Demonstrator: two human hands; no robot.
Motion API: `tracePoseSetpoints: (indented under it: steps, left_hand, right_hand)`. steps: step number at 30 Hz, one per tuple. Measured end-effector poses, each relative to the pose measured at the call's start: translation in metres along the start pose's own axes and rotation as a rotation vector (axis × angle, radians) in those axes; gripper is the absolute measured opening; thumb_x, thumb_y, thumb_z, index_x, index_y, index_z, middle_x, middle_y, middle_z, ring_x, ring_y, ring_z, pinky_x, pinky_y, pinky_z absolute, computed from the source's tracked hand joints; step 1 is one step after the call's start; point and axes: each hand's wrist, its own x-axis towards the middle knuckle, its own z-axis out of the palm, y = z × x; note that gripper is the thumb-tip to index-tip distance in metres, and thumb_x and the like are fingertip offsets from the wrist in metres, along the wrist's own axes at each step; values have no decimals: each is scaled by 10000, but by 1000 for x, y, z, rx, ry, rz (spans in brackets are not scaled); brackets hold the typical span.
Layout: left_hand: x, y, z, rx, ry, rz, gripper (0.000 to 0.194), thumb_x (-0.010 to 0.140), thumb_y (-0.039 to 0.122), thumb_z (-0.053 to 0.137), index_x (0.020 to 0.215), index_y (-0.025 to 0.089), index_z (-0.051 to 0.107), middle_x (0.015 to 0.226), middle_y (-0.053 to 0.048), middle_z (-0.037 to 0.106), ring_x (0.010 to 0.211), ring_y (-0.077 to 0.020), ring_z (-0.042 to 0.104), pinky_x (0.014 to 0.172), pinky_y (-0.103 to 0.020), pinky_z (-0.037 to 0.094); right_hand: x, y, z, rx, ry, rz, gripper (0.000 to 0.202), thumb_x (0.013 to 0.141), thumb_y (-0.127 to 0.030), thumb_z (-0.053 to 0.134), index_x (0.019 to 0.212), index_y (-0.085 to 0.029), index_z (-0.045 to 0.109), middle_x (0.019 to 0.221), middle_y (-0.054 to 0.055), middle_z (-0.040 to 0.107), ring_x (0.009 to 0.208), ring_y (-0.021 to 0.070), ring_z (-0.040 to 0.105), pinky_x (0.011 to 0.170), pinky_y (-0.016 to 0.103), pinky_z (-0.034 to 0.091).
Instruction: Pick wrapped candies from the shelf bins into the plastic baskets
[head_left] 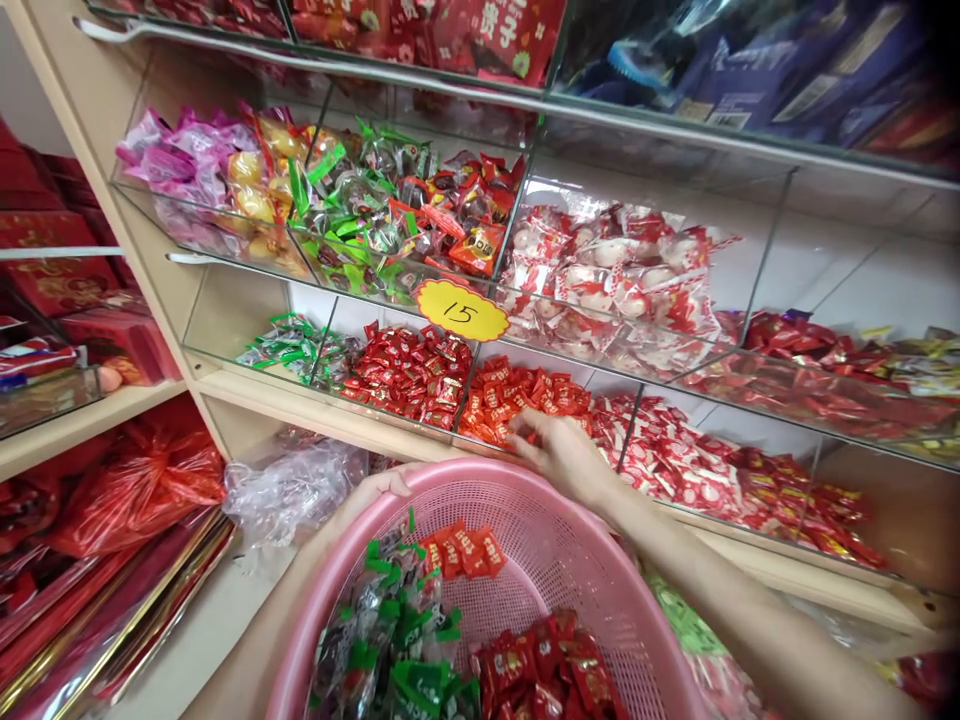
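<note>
A pink perforated plastic basket (352,520) is in front of me, with my left hand (386,486) curled over its far left rim. Inside it lie green-and-clear wrapped candies (394,630) on the left, dark red wrapped candies (551,670) at the near right, and a few orange-red packets (465,551) at the far side. My right hand (553,452) reaches past the basket to the front of a shelf bin of orange-red candies (499,392). Its thumb and fingers are bent and look apart, close to the packets; nothing held shows between them.
Glass-fronted bins hold red candies (412,375), red-and-white candies (675,450) and green-wrapped sweets (281,340). A yellow price tag (462,310) hangs on the glass edge above. Crumpled clear plastic bags (296,487) and a red bag (150,475) lie at lower left.
</note>
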Motion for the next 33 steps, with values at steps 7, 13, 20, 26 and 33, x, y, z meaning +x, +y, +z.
tracePoseSetpoints:
  steps: [7, 13, 20, 26, 33]
  left_hand:
    - [0, 0, 0, -26, -61, -7, 638, 605, 67, 396, 1233, 146, 475, 985, -45, 655, 810, -186, 601, 743, -257, 402]
    - [-2, 1, 3, -43, -73, -1, 619, 609, 71, 392, 1216, 141, 494, 1004, -54, 650, 837, -196, 600, 798, -280, 387]
    - [-3, 4, 7, -20, -55, 3, 619, 610, 68, 386, 1219, 124, 486, 986, -59, 657, 848, -197, 599, 796, -283, 392]
    - [-3, 1, 7, -62, -56, -30, 589, 629, 83, 391, 1209, 103, 496, 963, -58, 668, 838, -200, 603, 798, -283, 395]
    - [-2, 3, 6, -30, -11, -30, 647, 598, 53, 406, 1238, 130, 466, 1014, -36, 655, 868, -194, 595, 794, -259, 398]
  right_hand:
    - [53, 12, 8, -584, -159, -228, 299, 772, -46, 422, 1018, -164, 543, 1028, 106, 578, 986, 228, 474, 809, 325, 356]
    - [59, 12, 15, -652, -173, -220, 271, 786, -47, 400, 1001, -143, 533, 1020, 129, 594, 1017, 257, 472, 810, 345, 356]
    - [65, 13, 12, -630, -223, -175, 273, 743, -24, 440, 977, -143, 514, 881, 118, 628, 931, 242, 521, 734, 305, 364]
    - [52, 10, -6, -426, -131, -160, 306, 711, -82, 508, 1010, -151, 495, 946, 100, 595, 882, 212, 516, 714, 291, 368]
    - [-33, -18, 14, 394, -79, -29, 246, 799, -237, 443, 1036, -179, 474, 802, 17, 567, 690, 123, 518, 621, 239, 404]
